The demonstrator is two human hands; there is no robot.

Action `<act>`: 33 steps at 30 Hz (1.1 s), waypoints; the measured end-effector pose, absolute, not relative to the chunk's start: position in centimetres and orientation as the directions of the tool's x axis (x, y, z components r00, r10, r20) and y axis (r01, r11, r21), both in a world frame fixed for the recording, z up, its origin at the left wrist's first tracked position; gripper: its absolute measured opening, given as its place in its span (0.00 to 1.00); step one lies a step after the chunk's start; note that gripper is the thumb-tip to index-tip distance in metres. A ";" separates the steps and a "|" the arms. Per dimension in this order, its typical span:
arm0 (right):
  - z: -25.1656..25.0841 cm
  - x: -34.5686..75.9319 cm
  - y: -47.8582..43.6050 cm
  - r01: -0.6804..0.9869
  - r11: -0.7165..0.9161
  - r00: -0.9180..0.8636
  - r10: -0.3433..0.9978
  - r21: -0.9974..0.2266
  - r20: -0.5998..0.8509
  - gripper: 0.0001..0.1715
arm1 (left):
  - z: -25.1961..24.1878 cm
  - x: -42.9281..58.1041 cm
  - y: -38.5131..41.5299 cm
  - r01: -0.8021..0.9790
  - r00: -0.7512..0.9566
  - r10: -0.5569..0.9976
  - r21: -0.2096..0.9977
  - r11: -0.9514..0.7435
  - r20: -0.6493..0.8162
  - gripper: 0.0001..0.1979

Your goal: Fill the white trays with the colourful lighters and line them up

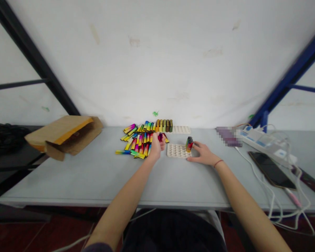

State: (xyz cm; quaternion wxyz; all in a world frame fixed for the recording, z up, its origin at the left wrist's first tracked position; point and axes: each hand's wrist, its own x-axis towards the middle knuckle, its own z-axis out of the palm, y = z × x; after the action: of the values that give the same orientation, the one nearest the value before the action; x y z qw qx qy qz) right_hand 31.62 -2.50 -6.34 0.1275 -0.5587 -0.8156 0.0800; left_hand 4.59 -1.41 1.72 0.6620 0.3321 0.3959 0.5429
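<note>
Brown corrugated cardboard box lies tipped open at the table's left. Glossy rainbow-coloured lighters lie heaped near the middle. The left hand is closed around one lighter at the heap's edge. A white dimpled tray holds upright lighters at its right corner; the right hand rests open, fingers touching them. A black phone lies far right.
</note>
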 end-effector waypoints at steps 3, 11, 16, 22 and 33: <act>-6.3 31.5 -2.6 0.895 0.351 -0.333 0.936 -0.275 0.114 0.54 | 1.6 4.5 -1.4 -0.463 0.116 0.980 0.865 0.195 -0.160 0.24; -6.5 31.7 -2.4 0.892 0.359 -0.338 0.933 -0.275 0.122 0.54 | 1.7 4.6 -1.3 -0.458 0.118 0.978 0.865 0.205 -0.170 0.24; -6.7 31.9 -2.3 0.880 0.381 -0.357 0.925 -0.283 0.133 0.51 | 1.3 4.4 -1.0 -0.476 0.123 0.982 0.860 0.185 -0.143 0.25; -6.6 31.8 -2.3 0.885 0.372 -0.348 0.928 -0.280 0.133 0.52 | 0.5 4.2 -0.5 -0.463 0.301 0.946 0.849 0.256 -0.121 0.26; -6.8 31.9 -2.3 0.876 0.394 -0.366 0.919 -0.277 0.149 0.52 | 0.0 3.8 -0.6 -0.468 0.493 0.868 0.824 0.319 -0.056 0.24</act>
State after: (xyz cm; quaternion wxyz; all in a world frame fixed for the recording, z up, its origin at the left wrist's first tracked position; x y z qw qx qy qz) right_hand 31.89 -2.28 -6.75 0.1401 -0.5452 -0.8231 0.0753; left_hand 3.80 -0.65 -0.02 0.7708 0.3906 0.2560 0.4334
